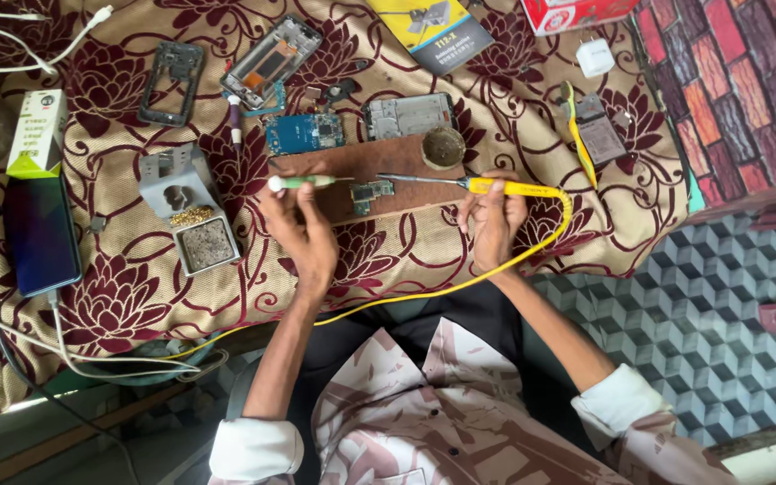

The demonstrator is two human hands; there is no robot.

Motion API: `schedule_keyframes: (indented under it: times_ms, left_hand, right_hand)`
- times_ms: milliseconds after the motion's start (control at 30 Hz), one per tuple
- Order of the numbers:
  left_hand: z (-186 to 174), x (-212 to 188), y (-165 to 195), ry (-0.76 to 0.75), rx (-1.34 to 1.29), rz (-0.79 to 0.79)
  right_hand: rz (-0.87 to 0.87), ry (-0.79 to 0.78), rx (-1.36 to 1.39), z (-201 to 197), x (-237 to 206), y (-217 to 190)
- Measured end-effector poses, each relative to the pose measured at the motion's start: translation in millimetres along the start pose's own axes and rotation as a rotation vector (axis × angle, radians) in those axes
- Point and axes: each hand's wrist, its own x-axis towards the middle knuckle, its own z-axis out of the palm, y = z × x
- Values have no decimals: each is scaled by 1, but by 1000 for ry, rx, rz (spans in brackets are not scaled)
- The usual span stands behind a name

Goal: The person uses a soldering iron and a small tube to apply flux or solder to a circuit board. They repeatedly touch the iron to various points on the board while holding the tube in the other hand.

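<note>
Yellow-handled soldering iron (487, 186) is pinched in the right hand (494, 220), its tip hanging just above the small circuit board (370, 191) on the brown wooden block (352, 166); the left hand (303, 229) closes round a green-handled tool (303, 181) pointed at the same board. Judging by the opened phone frames (271, 61) and loose blue board (305, 133) nearby, disassembly is done and soldering is mid-way, reassembly not yet begun
</note>
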Motion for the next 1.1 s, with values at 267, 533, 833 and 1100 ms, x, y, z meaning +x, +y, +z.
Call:
schedule_keyframes:
  times_ms: [267,533,833,1100]
  left_hand:
    - [-5,-5,6,-40,342,125]
    - [-5,-9,4,19,414,109]
    - [-6,-15,2,3,265,109]
    - [-4,-11,-9,-30,71,70]
  right_hand:
    - [-27,36,-8,-3,-2,9]
    - [16,-4,-53,-13,-1,13]
    - [44,-28,-85,-19,-12,19]
    - [50,-25,-104,-23,-11,21]
